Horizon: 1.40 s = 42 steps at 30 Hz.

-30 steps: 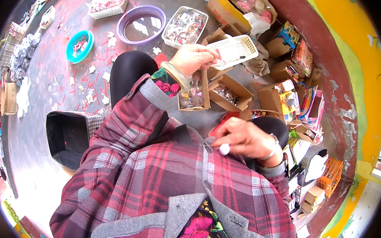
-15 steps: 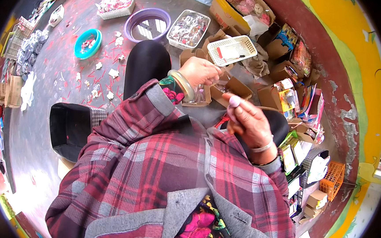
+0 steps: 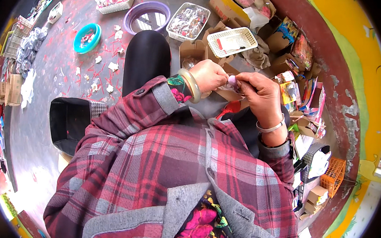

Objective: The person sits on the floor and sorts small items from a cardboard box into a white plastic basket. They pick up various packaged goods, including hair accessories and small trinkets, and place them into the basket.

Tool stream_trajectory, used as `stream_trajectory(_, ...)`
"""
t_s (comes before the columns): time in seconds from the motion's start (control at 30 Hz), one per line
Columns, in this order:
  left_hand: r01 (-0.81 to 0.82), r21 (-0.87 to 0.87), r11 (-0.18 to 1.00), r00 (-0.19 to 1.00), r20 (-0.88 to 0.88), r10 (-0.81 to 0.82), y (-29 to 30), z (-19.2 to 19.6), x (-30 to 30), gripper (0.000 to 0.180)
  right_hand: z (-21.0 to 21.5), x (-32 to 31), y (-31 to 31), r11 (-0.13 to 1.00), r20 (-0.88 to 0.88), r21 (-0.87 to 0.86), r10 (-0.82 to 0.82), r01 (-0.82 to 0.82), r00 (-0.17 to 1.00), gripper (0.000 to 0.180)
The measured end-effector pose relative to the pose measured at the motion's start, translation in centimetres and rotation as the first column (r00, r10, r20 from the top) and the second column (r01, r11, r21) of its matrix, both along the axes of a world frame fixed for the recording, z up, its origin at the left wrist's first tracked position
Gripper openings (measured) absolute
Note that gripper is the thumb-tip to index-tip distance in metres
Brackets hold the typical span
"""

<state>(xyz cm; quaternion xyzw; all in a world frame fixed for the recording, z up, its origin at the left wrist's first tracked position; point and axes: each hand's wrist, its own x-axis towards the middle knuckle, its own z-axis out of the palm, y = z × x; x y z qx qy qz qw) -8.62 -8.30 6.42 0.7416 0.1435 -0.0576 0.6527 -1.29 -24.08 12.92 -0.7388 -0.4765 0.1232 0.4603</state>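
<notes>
drawing together, the two hands have met since half a second ago, when the right hand hung lower, well apart from the left hand. it has risen toward the white basket, bringing along a small lilac ball-like piece; the left hand has changed its place little. the basket carries the same red stick and dark slim item as before.

the right hand is clenched in a pinch, thumb and fingertips gripping the lilac piece, which lies just on the wearer's side of the basket. the left hand, to the left of that piece, has its fingers bent inward, tips nearly touching it; whether they grip anything is too hidden to tell.

left of the basket stands an open cardboard box; farther left and beyond it are a basket of packets and a purple basin.
</notes>
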Motion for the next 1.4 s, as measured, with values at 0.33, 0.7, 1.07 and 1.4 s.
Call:
stream_trajectory(0.33,0.100,0.303,0.948,0.975,0.162,-0.154,-1.0,1.6,-0.5,0.021,-0.4,0.1,-0.2,0.963,0.460,-0.267,0.172,-0.050,0.871,0.004)
stream_trajectory(0.7,0.161,-0.128,0.978,0.986,-0.016,-0.165,-0.6,-0.6,0.1,0.023,-0.8,-0.1,0.3,0.953,0.161,-0.293,0.127,-0.076,0.979,0.013)
stream_trajectory(1.07,0.072,-0.310,0.948,0.997,0.004,-0.075,0.2,-0.1,0.1,0.023,0.7,1.2,-0.5,0.998,0.047,-0.046,0.047,-0.044,0.998,0.021)
stream_trajectory(1.4,0.082,-0.305,0.949,0.996,-0.004,-0.088,0.2,0.1,0.0,0.024,1.5,1.9,0.6,0.971,0.532,-0.070,0.232,-0.230,0.814,0.025)
